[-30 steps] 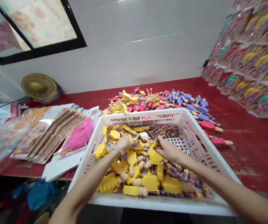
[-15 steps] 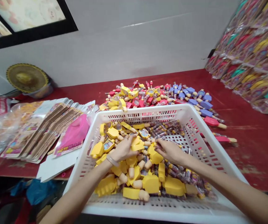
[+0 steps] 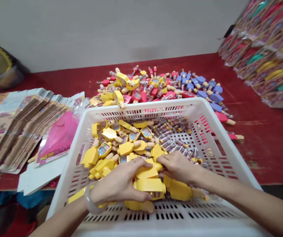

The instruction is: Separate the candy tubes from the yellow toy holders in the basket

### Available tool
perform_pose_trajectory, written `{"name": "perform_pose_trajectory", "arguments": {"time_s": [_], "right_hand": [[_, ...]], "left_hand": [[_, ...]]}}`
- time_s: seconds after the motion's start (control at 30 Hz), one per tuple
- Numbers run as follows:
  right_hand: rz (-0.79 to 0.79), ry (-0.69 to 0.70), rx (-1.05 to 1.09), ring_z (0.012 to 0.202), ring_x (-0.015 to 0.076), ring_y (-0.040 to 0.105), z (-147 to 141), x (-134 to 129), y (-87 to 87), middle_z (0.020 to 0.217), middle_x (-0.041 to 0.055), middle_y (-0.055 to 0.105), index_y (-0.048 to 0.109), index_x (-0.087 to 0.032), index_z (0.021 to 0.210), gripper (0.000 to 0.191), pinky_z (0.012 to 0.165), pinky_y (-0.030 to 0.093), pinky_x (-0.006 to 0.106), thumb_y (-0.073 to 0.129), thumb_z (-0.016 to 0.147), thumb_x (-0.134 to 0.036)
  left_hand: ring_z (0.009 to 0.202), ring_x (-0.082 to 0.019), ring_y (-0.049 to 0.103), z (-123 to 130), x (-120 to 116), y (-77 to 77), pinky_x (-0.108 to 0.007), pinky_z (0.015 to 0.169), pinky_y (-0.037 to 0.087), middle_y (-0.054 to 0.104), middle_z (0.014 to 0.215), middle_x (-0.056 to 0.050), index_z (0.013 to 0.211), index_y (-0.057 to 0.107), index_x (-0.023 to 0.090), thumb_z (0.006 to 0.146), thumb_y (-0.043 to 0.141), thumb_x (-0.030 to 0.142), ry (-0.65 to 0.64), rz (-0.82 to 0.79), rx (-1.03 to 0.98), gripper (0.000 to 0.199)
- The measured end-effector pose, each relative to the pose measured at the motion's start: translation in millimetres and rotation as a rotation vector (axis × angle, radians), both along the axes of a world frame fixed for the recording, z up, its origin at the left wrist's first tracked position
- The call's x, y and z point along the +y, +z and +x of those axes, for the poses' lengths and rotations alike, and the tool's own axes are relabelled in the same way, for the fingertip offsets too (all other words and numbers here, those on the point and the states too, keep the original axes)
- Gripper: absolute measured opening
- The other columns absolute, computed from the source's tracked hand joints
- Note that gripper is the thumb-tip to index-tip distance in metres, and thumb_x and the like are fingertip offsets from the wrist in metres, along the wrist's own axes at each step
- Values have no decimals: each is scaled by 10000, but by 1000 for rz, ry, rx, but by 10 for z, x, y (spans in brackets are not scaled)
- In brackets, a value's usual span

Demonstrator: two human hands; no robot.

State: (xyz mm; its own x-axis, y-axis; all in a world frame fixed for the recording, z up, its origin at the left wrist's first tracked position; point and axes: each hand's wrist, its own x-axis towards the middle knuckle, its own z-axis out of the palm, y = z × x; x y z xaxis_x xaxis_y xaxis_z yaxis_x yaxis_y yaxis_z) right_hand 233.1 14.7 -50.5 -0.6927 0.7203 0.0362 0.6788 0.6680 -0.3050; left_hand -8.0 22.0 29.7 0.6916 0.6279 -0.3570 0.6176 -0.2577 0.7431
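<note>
**Half-open, grip unclear**

The left hand (image 3: pixel 119 184) and right hand (image 3: pixel 178 168) lie half-open, fingers curved down onto yellow toy figures (image 3: pixel 146 184) inside the white plastic basket (image 3: pixel 141 108); whether either grips one, I cannot tell. Behind the basket sits a heap of red and purple figures (image 3: pixel 180 87); left of it, stacked printed card packaging (image 3: pixel 25 128).

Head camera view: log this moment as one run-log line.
left hand: on yellow plastic figures | right hand: on same pile | container: white slotted basket
</note>
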Motion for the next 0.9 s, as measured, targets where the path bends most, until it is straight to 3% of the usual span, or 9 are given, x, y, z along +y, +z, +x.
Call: {"name": "perform_pose_trajectory", "arguments": {"time_s": [0.2,0.37,0.43,0.5,0.57,0.67,0.77,0.83,0.9], "right_hand": [[-92,-34,-125,572,157,539,-19,-32,116,693,46,650,598,-151,824,80,505,165,280,608,745,-147],[-671,-100,46,552,127,495,68,94,252,605,-28,543,585,-176,727,93,486,251,224,646,740,-245],[-848,-121,131,546,120,478,148,169,324,632,-51,518,591,-189,875,195,464,275,208,681,712,-250],[-853,-165,248,619,130,498,227,233,407,737,-40,547,554,-196,1036,374,492,317,203,696,692,-224],[-833,-202,396,728,147,521,279,274,467,849,-7,579,554,-191,1035,355,564,362,209,689,708,-225],[-993,-278,572,623,123,474,291,287,450,723,-11,552,593,-172,898,251,516,319,211,675,781,-378],[-1202,-365,618,414,79,233,272,279,375,459,-71,325,527,-171,666,465,419,162,231,519,866,-590],[-1169,-406,595,410,78,241,272,283,376,458,-60,354,506,-174,626,515,415,170,235,487,866,-629],[-1044,-397,603,498,92,381,282,291,428,622,-19,522,597,-161,791,418,451,258,221,620,799,-579]], "left_hand": [[987,-219,594,68,-110,-150,-341,856,496,571,1217,-53,1246,476,279,715,722,509,-35,75,21,629],[1142,-357,509,67,-114,-381,-491,878,467,281,1484,-144,1305,448,327,685,764,280,-319,554,166,697],[1110,-326,536,49,-66,-396,-464,883,475,306,1471,-129,1301,441,320,684,759,297,-294,502,131,695],[1050,-270,573,23,-13,-365,-400,876,491,415,1393,-97,1290,433,299,678,760,368,-194,340,58,697],[1023,-235,585,-3,23,-333,-346,863,498,507,1290,-58,1287,424,291,681,751,390,-115,228,-10,696],[1057,-272,573,-23,38,-355,-382,865,493,442,1368,-89,1294,441,285,699,735,378,-100,367,-2,669],[1144,-318,527,-18,40,-414,-437,898,469,285,1488,-113,1297,457,296,766,686,382,-144,590,47,585],[1156,-312,520,-10,45,-422,-430,910,467,293,1485,-104,1300,445,300,757,696,374,-148,579,46,602],[1107,-283,553,-5,44,-402,-401,897,484,377,1428,-99,1301,419,283,714,729,366,-89,447,19,670]]}}
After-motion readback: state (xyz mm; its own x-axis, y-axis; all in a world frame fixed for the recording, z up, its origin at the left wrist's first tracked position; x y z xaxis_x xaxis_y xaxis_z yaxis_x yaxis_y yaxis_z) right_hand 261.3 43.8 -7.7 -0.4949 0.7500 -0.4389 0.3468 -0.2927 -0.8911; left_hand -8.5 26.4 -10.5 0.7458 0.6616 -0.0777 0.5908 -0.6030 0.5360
